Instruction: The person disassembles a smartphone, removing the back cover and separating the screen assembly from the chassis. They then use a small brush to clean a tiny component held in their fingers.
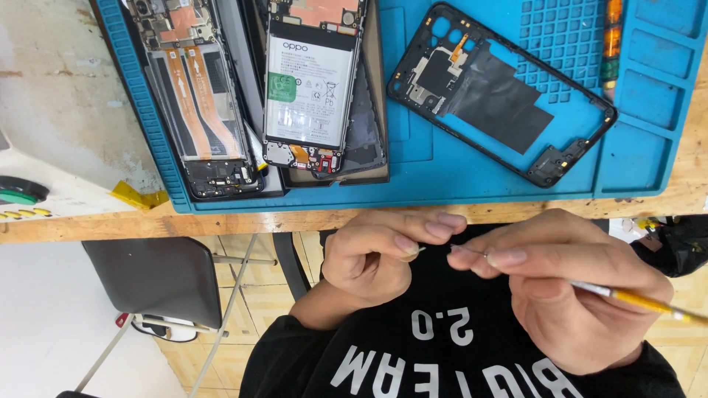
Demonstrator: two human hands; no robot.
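One blue work mat (435, 177) is lying across the wooden bench (221, 220), reaching nearly to its front edge. Three opened phones are resting on the mat: one stripped body with orange ribbon cables (195, 96) at the mat's left edge, one with a white battery (310, 85) beside it, bearing a small green label, and one black back frame (501, 92) lying tilted and well apart, with bare mat around it. A yellow scrap of tape (136, 196) is sticking out just off the mat's left corner.

Below the bench edge, over the person's black printed shirt (442, 346), both hands are working in open air. The right hand (560, 284) is gripping one yellow-handled fine tool (634, 298), fingers pressed together around it, its thin metal tip pointing left. The left hand (380, 258) is curled, thumb and forefinger pinching one tiny part (421, 250), too small to identify, just beside the tool's tip.
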